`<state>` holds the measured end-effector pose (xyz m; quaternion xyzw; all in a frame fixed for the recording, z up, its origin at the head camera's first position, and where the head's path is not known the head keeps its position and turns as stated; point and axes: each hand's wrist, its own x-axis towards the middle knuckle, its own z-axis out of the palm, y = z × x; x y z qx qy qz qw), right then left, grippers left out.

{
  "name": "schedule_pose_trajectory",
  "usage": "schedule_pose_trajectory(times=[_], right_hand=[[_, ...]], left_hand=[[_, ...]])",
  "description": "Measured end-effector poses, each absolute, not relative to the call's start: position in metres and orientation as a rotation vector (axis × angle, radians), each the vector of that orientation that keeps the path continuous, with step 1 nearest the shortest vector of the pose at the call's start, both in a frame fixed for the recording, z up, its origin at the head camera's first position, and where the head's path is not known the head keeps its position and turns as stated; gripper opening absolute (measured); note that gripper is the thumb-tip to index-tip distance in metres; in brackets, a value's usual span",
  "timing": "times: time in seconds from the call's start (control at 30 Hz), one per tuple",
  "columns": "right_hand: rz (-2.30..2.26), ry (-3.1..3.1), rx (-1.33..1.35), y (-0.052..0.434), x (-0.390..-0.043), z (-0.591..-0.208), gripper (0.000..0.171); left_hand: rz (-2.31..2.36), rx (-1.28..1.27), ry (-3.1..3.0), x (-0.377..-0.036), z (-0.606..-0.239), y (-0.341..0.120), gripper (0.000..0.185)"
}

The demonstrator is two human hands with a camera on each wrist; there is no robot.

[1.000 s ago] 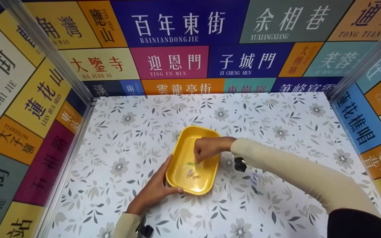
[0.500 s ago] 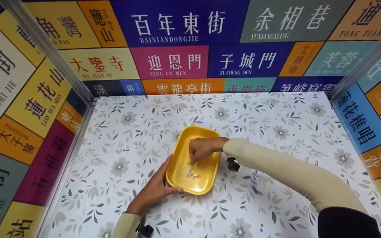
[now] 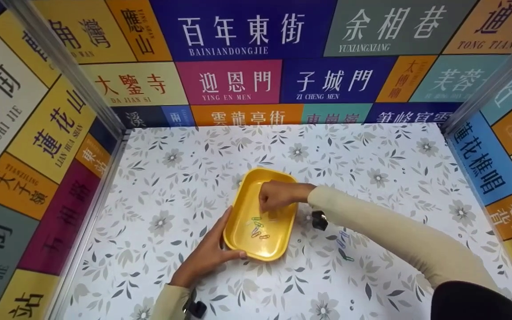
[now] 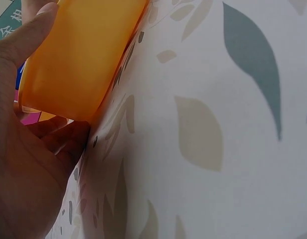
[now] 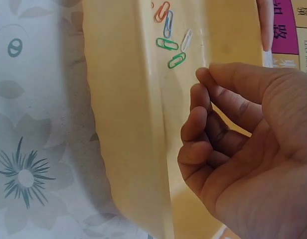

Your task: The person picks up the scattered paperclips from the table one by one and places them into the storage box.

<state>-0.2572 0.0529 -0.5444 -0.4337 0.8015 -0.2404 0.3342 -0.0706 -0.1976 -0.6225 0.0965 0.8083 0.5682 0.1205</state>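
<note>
Hovering over the yellow tray (image 3: 278, 182), the right hand (image 3: 277, 196) has its fingers (image 5: 203, 124) curled in toward the palm with the thumb laid across their tips; the wrist view shows nothing caught between them. Just below those fingertips, a small cluster of coloured paper clips (image 3: 256, 227) lies loose on the tray floor, with green, blue, orange and white ones plain in the right wrist view (image 5: 169, 37). The left hand (image 3: 206, 257) grips the tray's near corner, thumb along the front rim and palm against the side wall (image 4: 78, 59). To the right of the right forearm, a few more paper clips (image 3: 343, 243) lie on the floral tabletop (image 3: 371, 151), apart from the tray.
</note>
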Motion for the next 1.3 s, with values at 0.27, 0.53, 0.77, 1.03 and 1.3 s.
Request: schedule_pose_trajectory(times=[0.27, 0.53, 0.77, 1.03, 1.3], right_hand=[[-0.714, 2.168, -1.13, 0.071, -0.242, -0.518, 0.018], [-0.754, 2.174, -1.07, 0.093, -0.231, -0.515, 0.019], [-0.826, 2.202, -1.018, 0.113, -0.222, -0.516, 0.018], [-0.962, 2.202, -0.948, 0.134, -0.213, -0.516, 0.013], [-1.026, 2.235, -0.933, 0.155, -0.201, -0.524, 0.009]], left_hand=[[1.66, 0.293, 2.361, -0.073, -0.623, -0.199, 0.131], [1.635, 0.288, 2.389, -0.073, -0.622, -0.199, 0.133], [1.638, 0.279, 2.383, -0.073, -0.623, -0.199, 0.134], [1.633, 0.271, 2.391, -0.072, -0.622, -0.198, 0.134], [1.625, 0.249, 2.388, -0.07, -0.623, -0.198, 0.134]])
